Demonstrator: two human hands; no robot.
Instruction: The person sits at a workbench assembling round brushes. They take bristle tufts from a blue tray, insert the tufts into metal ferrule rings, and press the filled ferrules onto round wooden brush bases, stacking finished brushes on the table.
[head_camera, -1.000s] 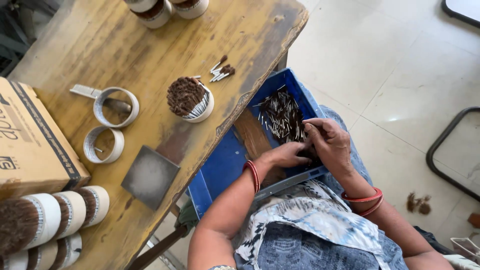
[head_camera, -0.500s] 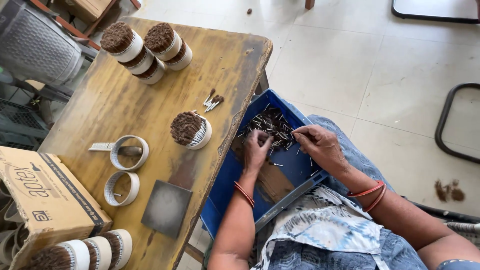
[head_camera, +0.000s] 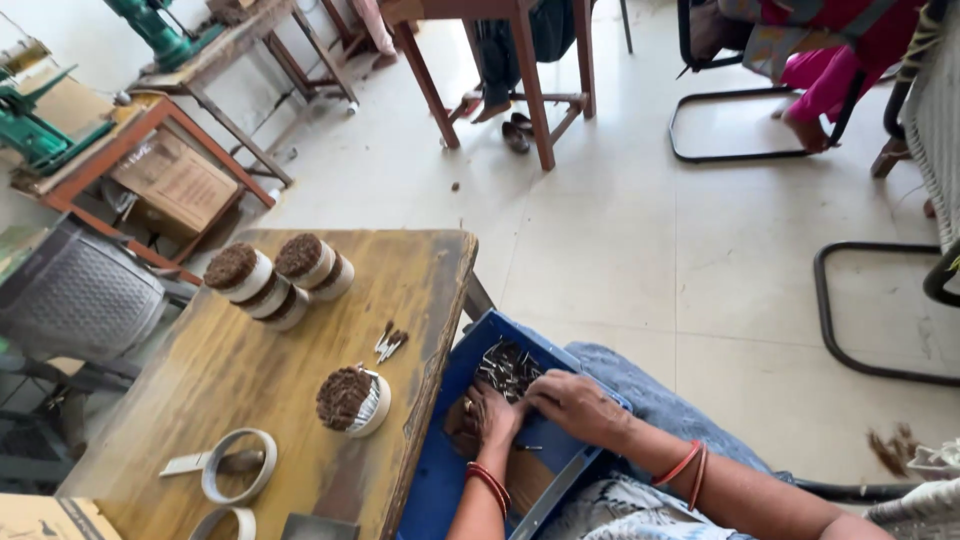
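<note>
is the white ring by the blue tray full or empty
Full. The white ring stands upright on the wooden table, its top packed with brown sticks; the ring nearer the table's front edge is hollow.

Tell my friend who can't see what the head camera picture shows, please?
A person's left hand and right hand reach into a blue tray on their lap, touching a pile of small dark sticks. Beside it, a worn wooden table holds round white-banded bundles of brown sticks and empty white rings.

My blue tray (head_camera: 455, 400) sits tilted on my lap, against the worktop edge. Thin dark sticks (head_camera: 505, 368) lie heaped loosely in its far end.
</note>
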